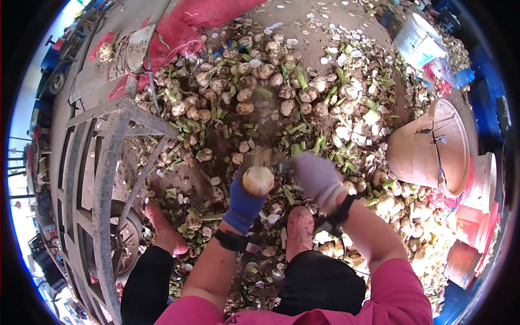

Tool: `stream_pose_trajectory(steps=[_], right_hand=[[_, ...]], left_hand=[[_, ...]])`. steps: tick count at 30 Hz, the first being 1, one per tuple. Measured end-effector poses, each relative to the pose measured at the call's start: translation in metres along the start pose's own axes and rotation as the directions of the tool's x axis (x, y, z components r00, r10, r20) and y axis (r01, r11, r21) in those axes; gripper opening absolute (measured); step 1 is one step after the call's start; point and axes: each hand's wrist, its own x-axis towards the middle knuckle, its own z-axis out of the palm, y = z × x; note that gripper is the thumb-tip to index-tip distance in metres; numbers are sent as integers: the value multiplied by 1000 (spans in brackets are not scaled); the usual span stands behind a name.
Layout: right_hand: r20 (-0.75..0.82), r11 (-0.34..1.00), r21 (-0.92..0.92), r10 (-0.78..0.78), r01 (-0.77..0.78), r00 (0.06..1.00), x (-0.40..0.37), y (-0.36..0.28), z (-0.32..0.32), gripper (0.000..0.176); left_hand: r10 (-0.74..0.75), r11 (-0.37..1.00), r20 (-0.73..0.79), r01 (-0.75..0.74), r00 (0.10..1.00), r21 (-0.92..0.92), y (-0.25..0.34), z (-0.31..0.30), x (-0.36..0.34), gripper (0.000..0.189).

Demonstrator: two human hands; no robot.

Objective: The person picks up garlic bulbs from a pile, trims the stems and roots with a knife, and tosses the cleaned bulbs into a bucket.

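My left hand (245,201), in a blue glove, is closed around a pale round bulb (258,180). The bulb looks like an onion or garlic head, and its blurred stalk end points away from me. Close on the right is my right hand (318,179) in a pale lavender glove, smeared by motion. Its fingers look curled, and a dark blurred shape shows at their tips; I cannot make out what it is. Below and ahead of both hands lies a heap of bulbs (245,107) with cut green stalks (300,78) and pale scraps.
A rusty metal cart frame (105,179) with a wheel stands at my left. Red mesh sacks (173,40) lie beyond it. On the right are a tan bucket (406,143), a white bucket (417,40), red containers (470,225) and a pile of pale bulbs (403,216).
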Motion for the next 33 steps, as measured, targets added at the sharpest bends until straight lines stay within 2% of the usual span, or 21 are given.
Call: stream_pose_trajectory(steps=[1, 3, 4, 6, 7, 8, 10, 12, 13, 14, 16, 17, 20, 21, 25, 28, 29, 30, 31, 32, 33], right_hand=[[176, 894, 42, 432, -446, 884, 22, 37, 15, 20], [3, 902, 216, 382, -374, 924, 2, 102, 71, 23], [-49, 782, 485, 471, -391, 881, -12, 58, 41, 26], [48, 755, 509, 455, -414, 889, -22, 27, 55, 34], [305, 604, 637, 373, -479, 876, -22, 42, 90, 41], [346, 347, 845, 225, -407, 911, -31, 40, 110, 45], [577, -420, 719, -82, -553, 813, -47, 25, 98, 43], [622, -188, 782, 167, -595, 765, -58, 38, 79, 41], [549, -40, 829, 242, -557, 800, -58, 48, 77, 42], [468, 114, 856, 241, -504, 850, -52, 43, 66, 39], [320, 394, 841, 194, -372, 927, -43, 23, 49, 35], [189, 635, 717, 219, -287, 957, -30, 11, 50, 28], [-305, 898, 418, 0, 134, 952, -27, -17, 2, 22], [-344, 919, 364, -19, 152, 939, -37, -30, -19, 18], [215, 994, 23, 103, -111, 971, -36, 16, 10, 20], [348, 888, 229, 308, -399, 886, -51, 31, 5, 21], [200, 841, 386, 324, -379, 924, -56, 28, -5, 22], [-31, 757, 617, 296, -215, 955, -56, 38, 3, 23], [-109, 776, 606, 302, -178, 947, -52, 34, -20, 23], [-45, 727, 624, 398, -285, 916, -46, 32, -39, 23], [-194, 804, 579, 301, -139, 934, -43, 39, -42, 22]], left_hand=[[-98, 976, -17, 93, 995, -194, 13, 3, 5, 27], [-223, 893, 22, 213, 975, -397, 18, 4, 10, 29], [-254, 875, 54, 253, 966, -412, 18, 9, 7, 38], [-289, 839, 158, 329, 944, -433, 20, 25, 10, 57], [-306, 868, 141, 337, 942, -365, 12, 33, 1, 71], [-322, 891, 125, 345, 939, -295, 4, 42, -9, 86], [-333, 911, 188, 366, 924, -188, 13, 48, -27, 99], [-193, 963, 381, 248, 904, -103, 24, 29, -44, 94], [-235, 954, 418, 290, 877, -72, 24, 25, -44, 88], [-276, 944, 455, 329, 847, -38, 29, 21, -42, 83], [-678, 690, 345, 724, 649, -5, 50, 21, -45, 70], [-748, 627, 337, 776, 572, 74, 66, 28, -37, 55], [-718, 565, 316, 785, 620, -255, 50, 17, -18, 51], [-676, 685, 236, 713, 698, -149, 60, 13, -10, 48], [-607, 781, 167, 622, 777, -49, 79, 3, -4, 42], [-650, 741, 15, 637, 760, -213, 58, 2, 1, 41], [-459, 888, 135, 452, 878, 82, 36, 11, -11, 40], [-261, 932, 319, 152, 911, 329, 6, 29, -19, 40], [-84, 851, 531, -216, 843, 479, -11, 41, -14, 40], [-118, 914, 584, -142, 803, 380, 8, 48, -4, 41], [-156, 959, 633, -37, 758, 281, 26, 54, 0, 43]])
